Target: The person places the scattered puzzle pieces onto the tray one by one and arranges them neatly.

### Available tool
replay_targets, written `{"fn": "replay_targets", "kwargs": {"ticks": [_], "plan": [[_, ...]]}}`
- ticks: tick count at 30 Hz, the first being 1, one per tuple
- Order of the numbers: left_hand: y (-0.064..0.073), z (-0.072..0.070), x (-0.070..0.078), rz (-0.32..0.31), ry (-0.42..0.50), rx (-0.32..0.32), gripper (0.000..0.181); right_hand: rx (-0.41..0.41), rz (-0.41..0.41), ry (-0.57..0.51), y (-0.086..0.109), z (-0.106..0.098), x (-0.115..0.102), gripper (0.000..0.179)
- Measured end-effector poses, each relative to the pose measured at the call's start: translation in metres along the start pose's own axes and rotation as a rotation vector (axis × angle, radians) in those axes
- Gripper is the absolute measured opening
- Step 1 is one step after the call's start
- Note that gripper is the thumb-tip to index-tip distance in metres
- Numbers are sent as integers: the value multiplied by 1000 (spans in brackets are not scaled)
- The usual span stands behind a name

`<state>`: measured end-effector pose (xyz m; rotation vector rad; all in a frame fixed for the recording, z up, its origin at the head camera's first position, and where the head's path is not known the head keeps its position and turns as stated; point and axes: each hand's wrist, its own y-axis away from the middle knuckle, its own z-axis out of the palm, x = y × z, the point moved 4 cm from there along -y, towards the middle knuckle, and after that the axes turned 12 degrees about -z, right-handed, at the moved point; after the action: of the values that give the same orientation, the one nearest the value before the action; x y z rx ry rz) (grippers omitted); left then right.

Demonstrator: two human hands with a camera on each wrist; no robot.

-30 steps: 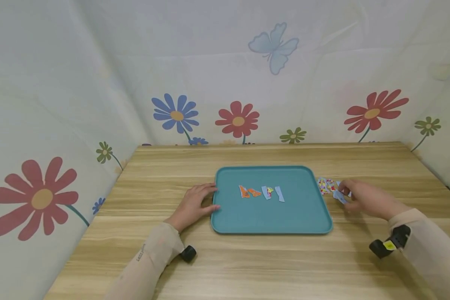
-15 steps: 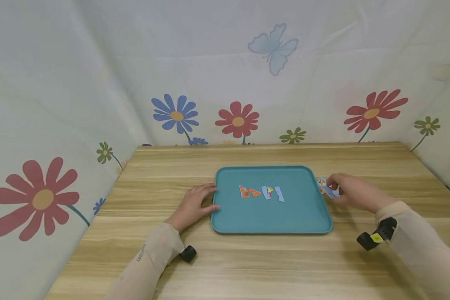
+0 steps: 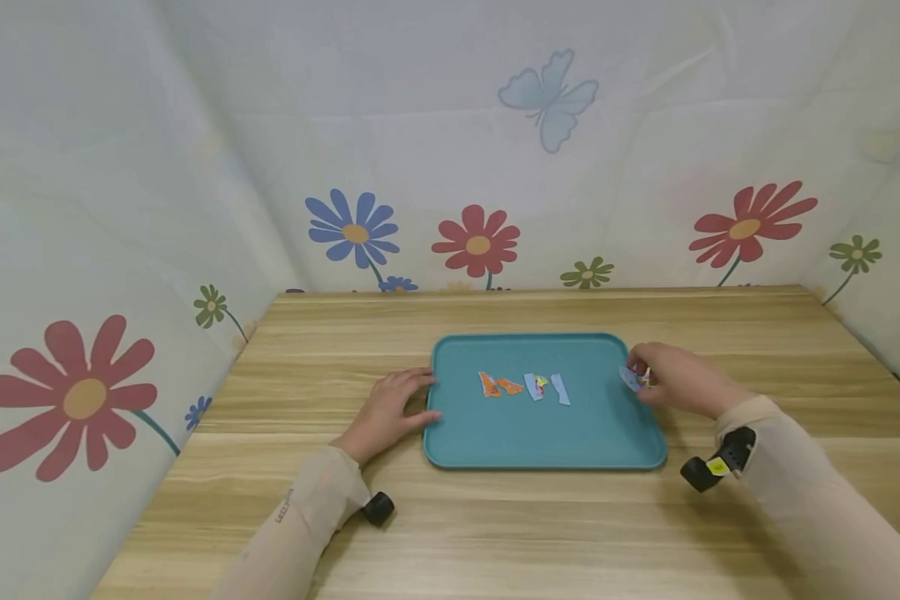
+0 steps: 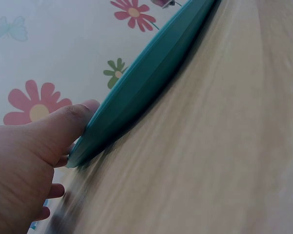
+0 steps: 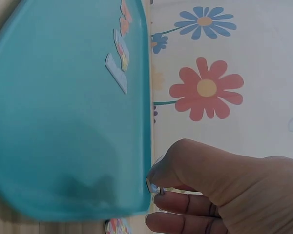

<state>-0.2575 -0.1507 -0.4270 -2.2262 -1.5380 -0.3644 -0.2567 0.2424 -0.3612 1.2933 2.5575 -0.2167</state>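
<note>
A teal tray (image 3: 543,437) lies on the wooden table. Along its upper middle sit two orange paper pieces (image 3: 489,385), a pale piece with yellow and red print (image 3: 534,387), and a narrow light-blue piece (image 3: 561,390). My left hand (image 3: 386,412) rests at the tray's left rim, thumb over the edge, fingers spread along the side. Over the right rim, my right hand (image 3: 675,379) pinches a light-blue paper piece (image 3: 630,378) between thumb and fingers. In the right wrist view, the thumb hides most of that piece.
Beside the tray's right end, a colourful printed piece (image 5: 119,227) lies on the table, mostly hidden by my hand in the head view. A white cloth backdrop (image 3: 420,125) with printed flowers closes off the table's back and sides.
My right hand has moved left from the pieces beside the tray to above its right rim, carrying the light-blue paper piece. My left hand and the pieces in the tray stay put.
</note>
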Motion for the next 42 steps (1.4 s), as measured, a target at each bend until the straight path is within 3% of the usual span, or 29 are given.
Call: {"fn": "replay_targets", "kwargs": {"ticks": [20, 42], "plan": [[0, 1, -1, -3, 5, -8, 60, 14, -64, -8, -36, 22, -14, 35], [0, 1, -1, -1, 8, -10, 59, 0, -53, 30, -55, 38, -25, 35]]}}
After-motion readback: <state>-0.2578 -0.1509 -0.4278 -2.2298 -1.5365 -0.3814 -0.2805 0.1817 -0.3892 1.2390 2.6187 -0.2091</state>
